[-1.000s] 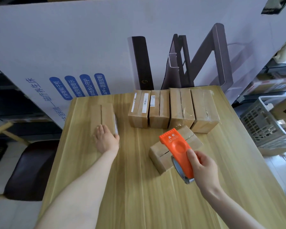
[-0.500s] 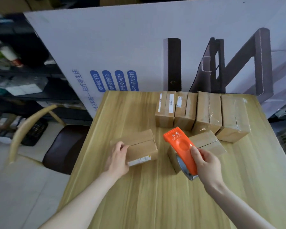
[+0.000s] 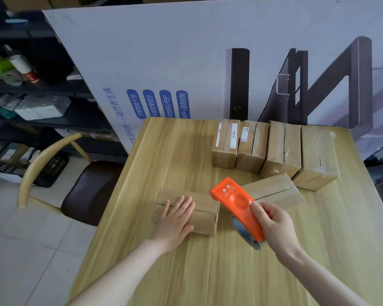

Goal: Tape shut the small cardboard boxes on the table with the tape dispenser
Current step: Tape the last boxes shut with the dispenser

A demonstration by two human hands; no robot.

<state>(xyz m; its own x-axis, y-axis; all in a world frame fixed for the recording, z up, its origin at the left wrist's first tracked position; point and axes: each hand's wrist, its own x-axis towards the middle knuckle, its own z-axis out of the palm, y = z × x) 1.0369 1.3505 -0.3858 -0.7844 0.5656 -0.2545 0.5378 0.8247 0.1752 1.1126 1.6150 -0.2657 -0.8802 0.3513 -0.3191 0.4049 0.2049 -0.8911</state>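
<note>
The left hand (image 3: 175, 219) lies flat on a box (image 3: 205, 209), with its fingers (image 3: 184, 205) straight over the top seam. Just to the right of these fingers, the right hand (image 3: 274, 226) grips an orange dispenser (image 3: 234, 204). Its toothed end points away from the person. Beyond the right fingers (image 3: 258, 209) a second box (image 3: 274, 191) lies at an angle. Further beyond, four boxes (image 3: 283, 149) stand in a row on the worktop (image 3: 208, 272). Well to the left of the left fingers stands a chair (image 3: 86, 191).
</note>
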